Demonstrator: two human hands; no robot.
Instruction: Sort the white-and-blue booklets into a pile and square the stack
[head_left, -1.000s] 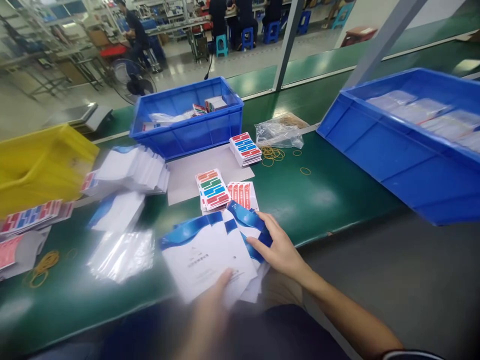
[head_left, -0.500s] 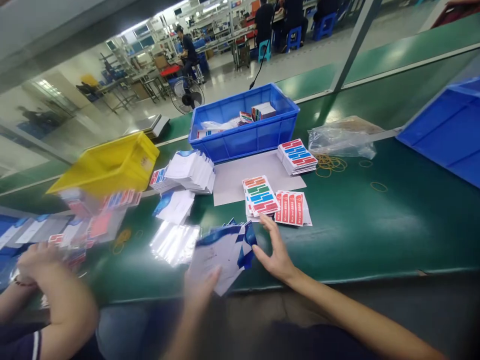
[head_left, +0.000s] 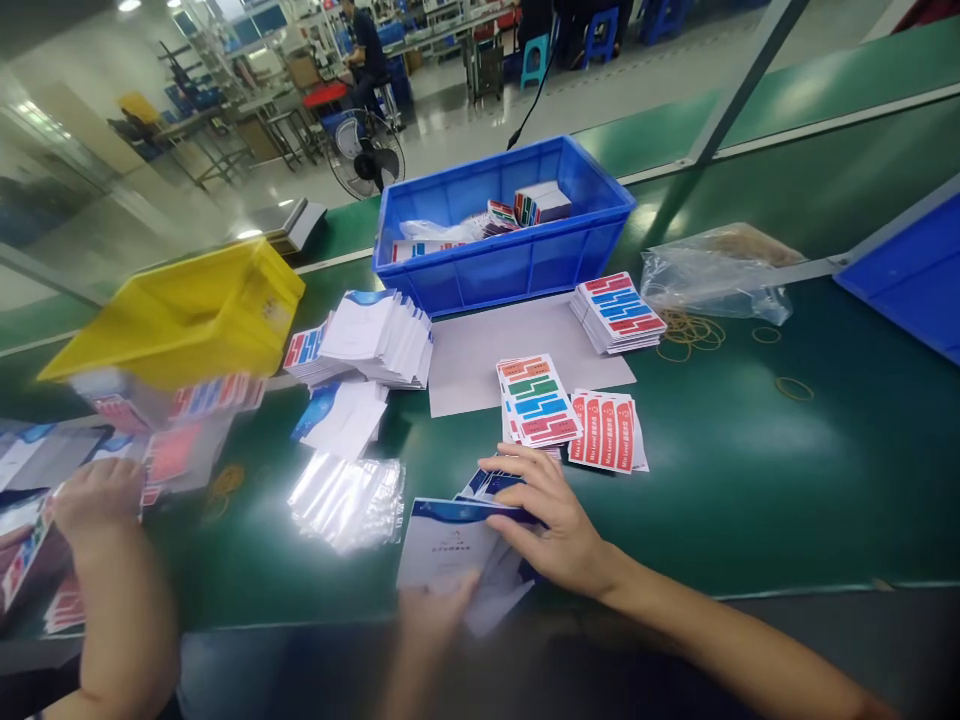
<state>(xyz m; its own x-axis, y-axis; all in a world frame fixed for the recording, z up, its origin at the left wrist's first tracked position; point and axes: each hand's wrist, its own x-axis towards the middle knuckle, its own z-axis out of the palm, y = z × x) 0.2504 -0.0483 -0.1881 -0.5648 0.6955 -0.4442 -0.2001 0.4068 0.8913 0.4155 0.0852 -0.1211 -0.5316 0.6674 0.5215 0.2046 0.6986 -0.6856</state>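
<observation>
A white leaflet with a blue top band [head_left: 450,545] is held at its lower edge by my left hand [head_left: 439,605], thumb on its face; this hand is blurred. My right hand [head_left: 562,525] closes on the leaflet's upper right part, with its thumb on the front and fingers bent over behind. More dark blue printed sheets [head_left: 487,485] show just behind the leaflet, partly hidden by my fingers. Beyond that hand lie a stack of colour-striped cards [head_left: 536,400] and red-and-white label sheets [head_left: 606,430]. Clear plastic bags [head_left: 349,505] lie left of the leaflet.
A blue bin [head_left: 502,260] holds card bundles. White leaflet stacks [head_left: 367,335] and a yellow bin [head_left: 180,315] stand left. Banded cards [head_left: 619,312], rubber bands [head_left: 694,332] and a plastic bag [head_left: 716,280] lie right. A co-worker's arm [head_left: 124,590] reaches in at left.
My right hand has moved onto the leaflet's upper right part and closed there. The leaflet has turned more upright in my left hand. The view has shifted slightly.
</observation>
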